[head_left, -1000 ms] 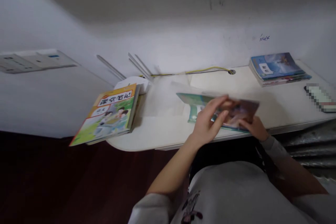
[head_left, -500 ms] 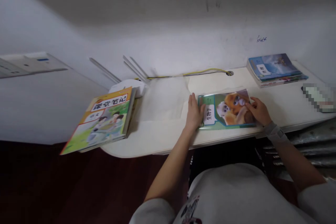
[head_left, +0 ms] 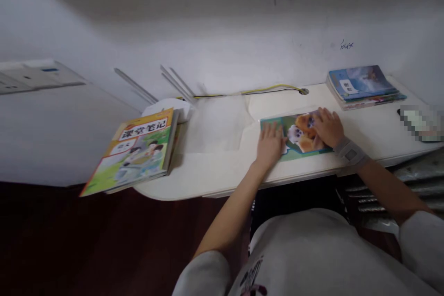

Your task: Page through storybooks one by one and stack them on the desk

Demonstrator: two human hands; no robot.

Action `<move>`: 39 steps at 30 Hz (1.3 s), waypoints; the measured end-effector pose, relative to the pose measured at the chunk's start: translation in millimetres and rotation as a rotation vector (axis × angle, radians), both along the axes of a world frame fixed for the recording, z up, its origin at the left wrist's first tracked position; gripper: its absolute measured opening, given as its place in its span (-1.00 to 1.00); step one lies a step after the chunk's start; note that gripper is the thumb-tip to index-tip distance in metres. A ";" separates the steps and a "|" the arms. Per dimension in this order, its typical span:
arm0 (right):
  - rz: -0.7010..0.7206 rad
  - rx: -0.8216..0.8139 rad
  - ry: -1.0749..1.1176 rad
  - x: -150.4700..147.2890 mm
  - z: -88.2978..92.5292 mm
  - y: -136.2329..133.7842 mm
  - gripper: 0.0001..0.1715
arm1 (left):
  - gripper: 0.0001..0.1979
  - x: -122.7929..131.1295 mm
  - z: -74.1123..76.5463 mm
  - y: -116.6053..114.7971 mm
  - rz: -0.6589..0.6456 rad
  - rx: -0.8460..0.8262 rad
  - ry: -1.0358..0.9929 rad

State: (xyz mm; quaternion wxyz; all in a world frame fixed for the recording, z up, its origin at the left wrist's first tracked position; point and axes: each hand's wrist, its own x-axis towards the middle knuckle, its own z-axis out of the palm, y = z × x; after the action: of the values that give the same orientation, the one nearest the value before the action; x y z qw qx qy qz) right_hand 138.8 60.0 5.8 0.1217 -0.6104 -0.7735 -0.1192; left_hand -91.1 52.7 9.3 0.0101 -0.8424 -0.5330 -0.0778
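Note:
A green biology textbook (head_left: 297, 135) with monkeys on its cover lies flat on the white desk (head_left: 211, 173), in front of my body. My left hand (head_left: 271, 144) rests on the left part of the cover with its fingers stretched out, hiding most of the title label. On the upper right of the cover lies my right hand (head_left: 329, 127), fingers spread and pointing away from me; a grey band (head_left: 350, 151) circles that wrist. Left of the book, clear plastic sheets (head_left: 217, 125) are spread on the desk.
On the left, a stack of books with a yellow-green notebook (head_left: 142, 148) on top overhangs the desk edge. A white router (head_left: 169, 107) with antennas stands behind it. Blue-covered books (head_left: 364, 83) are piled at the back right, near a phone (head_left: 421, 122). A yellow cable (head_left: 267, 89) runs along the wall.
Both hands have moved from the textbook's side edges onto its cover, with fingers now laid flat. The left hand shifted right, the right hand up and left. The view has tilted slightly.

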 end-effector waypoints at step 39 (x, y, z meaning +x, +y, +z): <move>-0.180 -0.068 0.337 54.6 -24.5 77.0 -0.83 | -0.89 -12.5 -3.0 108.3 0.462 -0.164 -0.468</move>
State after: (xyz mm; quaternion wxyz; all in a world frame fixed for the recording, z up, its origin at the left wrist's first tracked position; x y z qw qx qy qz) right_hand 193.4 137.0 -18.7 0.2178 -0.6921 -0.6882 0.0004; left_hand -103.6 161.0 6.3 -0.1628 -0.6566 -0.7022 -0.2218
